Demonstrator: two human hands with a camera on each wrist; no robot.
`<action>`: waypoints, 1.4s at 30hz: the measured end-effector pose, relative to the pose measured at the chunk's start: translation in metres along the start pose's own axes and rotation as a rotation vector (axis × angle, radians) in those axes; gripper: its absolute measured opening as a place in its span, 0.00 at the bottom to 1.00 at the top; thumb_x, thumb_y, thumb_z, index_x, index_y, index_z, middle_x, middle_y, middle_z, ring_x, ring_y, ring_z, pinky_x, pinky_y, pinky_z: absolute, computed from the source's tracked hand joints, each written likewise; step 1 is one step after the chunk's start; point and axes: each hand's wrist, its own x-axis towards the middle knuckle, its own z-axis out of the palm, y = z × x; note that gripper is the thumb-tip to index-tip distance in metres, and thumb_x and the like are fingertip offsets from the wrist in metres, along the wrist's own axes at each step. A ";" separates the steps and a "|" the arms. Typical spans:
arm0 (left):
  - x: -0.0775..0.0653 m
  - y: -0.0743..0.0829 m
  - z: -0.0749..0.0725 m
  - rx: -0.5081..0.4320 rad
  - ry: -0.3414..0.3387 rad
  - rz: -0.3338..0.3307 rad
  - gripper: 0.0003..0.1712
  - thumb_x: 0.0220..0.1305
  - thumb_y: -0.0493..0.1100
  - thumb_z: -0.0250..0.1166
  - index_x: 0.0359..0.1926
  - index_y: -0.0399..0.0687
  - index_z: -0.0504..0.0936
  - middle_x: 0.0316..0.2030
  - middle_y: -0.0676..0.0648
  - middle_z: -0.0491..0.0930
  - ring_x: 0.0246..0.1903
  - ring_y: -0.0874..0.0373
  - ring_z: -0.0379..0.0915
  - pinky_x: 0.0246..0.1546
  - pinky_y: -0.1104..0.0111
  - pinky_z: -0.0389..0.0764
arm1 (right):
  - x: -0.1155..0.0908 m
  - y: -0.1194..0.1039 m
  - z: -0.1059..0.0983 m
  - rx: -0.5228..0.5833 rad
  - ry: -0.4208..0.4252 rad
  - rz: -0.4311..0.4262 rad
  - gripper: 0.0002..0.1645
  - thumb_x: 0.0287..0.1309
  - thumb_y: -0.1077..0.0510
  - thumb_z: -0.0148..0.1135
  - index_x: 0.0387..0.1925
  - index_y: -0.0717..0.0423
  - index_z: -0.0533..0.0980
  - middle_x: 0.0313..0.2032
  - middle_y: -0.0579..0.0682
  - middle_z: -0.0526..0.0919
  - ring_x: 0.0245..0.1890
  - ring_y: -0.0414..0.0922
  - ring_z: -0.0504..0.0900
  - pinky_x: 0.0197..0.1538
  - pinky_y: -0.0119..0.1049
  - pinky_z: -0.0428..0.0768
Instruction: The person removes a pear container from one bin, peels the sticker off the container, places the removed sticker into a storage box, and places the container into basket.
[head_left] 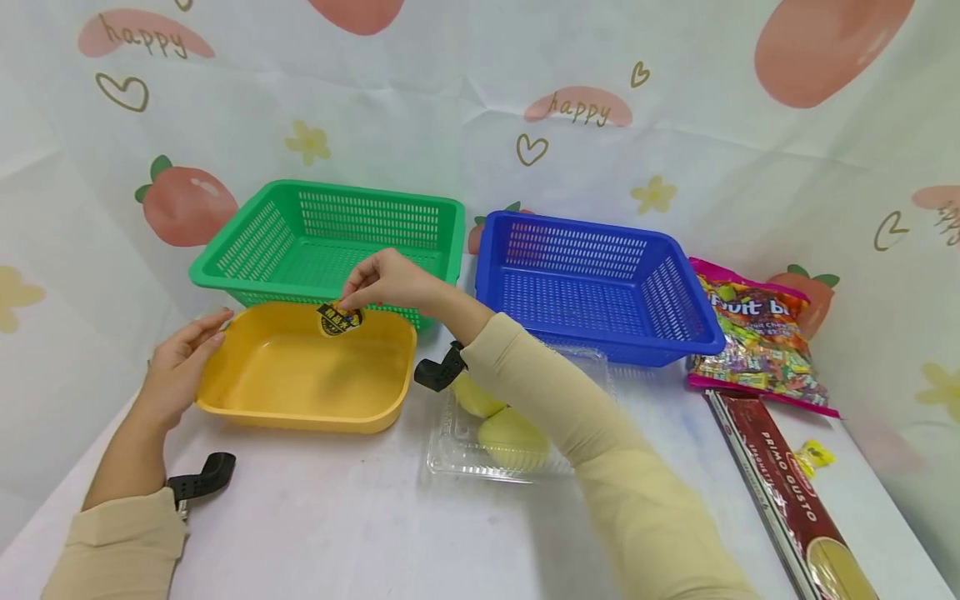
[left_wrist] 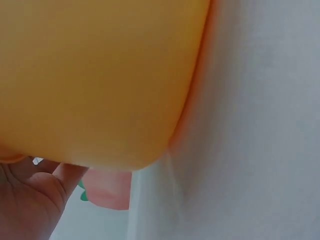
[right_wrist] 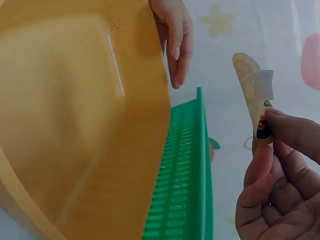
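A deep yellow basin point(head_left: 300, 410) stands left of centre in the head view. My left hand point(head_left: 174, 367) rests against its left end, fingers fairly straight along the outside; the basin wall point(left_wrist: 100, 90) fills much of the left wrist view. Above the basin's far rim, my right hand point(head_left: 390, 282) pinches a small black-and-gold sticker label point(head_left: 339, 318) between thumb and fingertips. In the right wrist view the label point(right_wrist: 248, 82) looks thin and bent, its pale side showing, apart from the basin.
Behind the basin stands a green basket point(head_left: 330, 254), with a blue basket point(head_left: 570, 287) to its right. A clear plastic box point(head_left: 457, 454) holding pale yellow items lies under my right forearm. At right are a candy bag point(head_left: 757, 333), a spaghetti pack point(head_left: 787, 492) and a yellow-wrapped candy point(head_left: 813, 457).
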 end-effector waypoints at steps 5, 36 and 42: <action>0.000 -0.002 0.002 0.050 -0.026 -0.032 0.27 0.73 0.46 0.41 0.67 0.35 0.60 0.68 0.58 0.59 0.61 0.80 0.54 0.55 0.93 0.59 | 0.003 0.002 0.006 -0.015 -0.012 0.027 0.07 0.55 0.62 0.63 0.35 0.63 0.80 0.26 0.46 0.82 0.36 0.56 0.74 0.36 0.41 0.74; 0.000 0.000 0.003 0.094 -0.027 -0.085 0.25 0.74 0.43 0.38 0.67 0.38 0.59 0.70 0.51 0.57 0.71 0.56 0.49 0.53 0.95 0.55 | 0.031 0.007 0.048 0.024 -0.164 0.146 0.03 0.53 0.70 0.61 0.31 0.69 0.78 0.29 0.59 0.83 0.27 0.44 0.83 0.47 0.43 0.82; 0.000 0.001 0.002 0.097 -0.031 -0.087 0.25 0.74 0.42 0.38 0.68 0.39 0.59 0.70 0.47 0.56 0.71 0.52 0.48 0.53 0.96 0.55 | 0.035 0.010 0.052 0.034 -0.171 0.170 0.02 0.54 0.70 0.61 0.30 0.69 0.78 0.26 0.55 0.81 0.24 0.42 0.82 0.49 0.45 0.81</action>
